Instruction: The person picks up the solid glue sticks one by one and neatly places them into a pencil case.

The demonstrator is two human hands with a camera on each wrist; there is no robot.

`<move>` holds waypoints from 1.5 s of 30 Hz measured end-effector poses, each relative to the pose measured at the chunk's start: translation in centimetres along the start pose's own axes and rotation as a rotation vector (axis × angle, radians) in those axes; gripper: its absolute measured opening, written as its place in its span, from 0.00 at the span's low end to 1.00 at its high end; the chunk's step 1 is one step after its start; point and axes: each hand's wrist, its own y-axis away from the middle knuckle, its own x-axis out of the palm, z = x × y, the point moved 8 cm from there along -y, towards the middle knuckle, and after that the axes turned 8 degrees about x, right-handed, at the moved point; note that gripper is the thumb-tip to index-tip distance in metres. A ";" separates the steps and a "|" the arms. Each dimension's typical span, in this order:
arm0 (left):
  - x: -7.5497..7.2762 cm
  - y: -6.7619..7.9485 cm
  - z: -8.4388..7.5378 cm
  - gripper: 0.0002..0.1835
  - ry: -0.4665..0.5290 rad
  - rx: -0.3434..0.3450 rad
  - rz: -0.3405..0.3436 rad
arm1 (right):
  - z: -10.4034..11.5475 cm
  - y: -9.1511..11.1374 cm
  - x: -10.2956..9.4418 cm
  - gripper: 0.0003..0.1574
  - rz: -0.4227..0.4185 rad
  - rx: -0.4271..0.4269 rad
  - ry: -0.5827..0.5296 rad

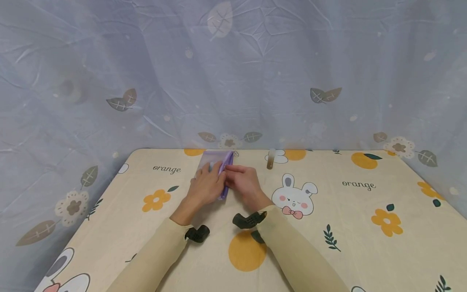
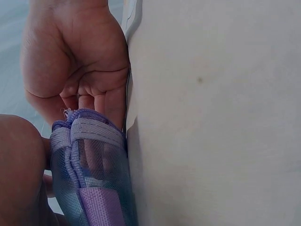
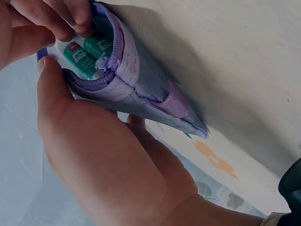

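Observation:
A zippered mesh pouch (image 1: 227, 190), purple-edged, stands partly upright at the far side of the table. In the right wrist view its mouth (image 3: 115, 77) gapes, showing green-and-white tubes (image 3: 82, 61) with red labels inside. My left hand (image 1: 206, 184) grips the pouch from the left, its thumb (image 3: 51, 75) along the rim. At the opening, my right hand (image 1: 243, 180) has curled fingers (image 3: 40, 42), pinching the white end of one tube. From the left wrist view, the right palm (image 2: 84, 52) faces the pouch; its fingertips are partly hidden by the mesh.
A small brown-and-pale strip (image 1: 270, 159) lies right of the pouch near the table's far edge. Printed cloth (image 1: 310, 251) covers the table, and a grey-blue patterned curtain (image 1: 284, 73) hangs directly behind it.

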 end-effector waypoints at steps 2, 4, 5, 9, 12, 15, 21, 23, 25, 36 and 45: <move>0.0 -0.1 0.0 0.33 0.000 0.000 0.000 | 0.0 0.0 0.0 0.21 0.000 0.002 -0.006; 0.1 -0.1 0.1 0.33 0.003 -0.003 0.000 | 0.0 -0.1 -0.1 0.20 -0.003 0.005 -0.016; 0.1 -0.1 0.1 0.33 0.004 -0.004 0.001 | 0.0 -0.1 -0.1 0.20 -0.004 0.006 -0.022; 0.1 -0.1 0.1 0.33 0.007 -0.009 0.001 | 0.0 -0.2 -0.2 0.19 -0.005 0.002 -0.054; 0.1 0.0 0.0 0.33 0.006 -0.008 -0.003 | 0.1 -0.2 -0.3 0.19 -0.002 -0.002 -0.062; 0.0 0.0 -0.1 0.32 0.004 -0.007 -0.005 | 0.1 -0.1 -0.4 0.20 -0.002 0.003 -0.054; 0.0 0.0 -0.2 0.32 0.003 -0.006 -0.003 | 0.0 0.0 -0.6 0.19 -0.020 0.029 -0.052; 0.0 -0.1 -0.1 0.32 0.004 -0.006 -0.005 | 0.0 0.0 -0.6 0.19 -0.025 0.035 -0.059; 0.0 -0.1 0.0 0.32 0.006 -0.006 -0.008 | 0.1 0.0 -0.7 0.19 -0.031 0.038 -0.069; -0.1 -0.1 -0.1 0.32 0.005 -0.002 -0.010 | 0.4 0.2 -0.9 0.20 -0.045 0.038 -0.077; -0.1 -0.1 0.0 0.32 -0.010 0.004 -0.014 | 0.1 0.1 -0.1 0.21 0.015 0.036 -0.001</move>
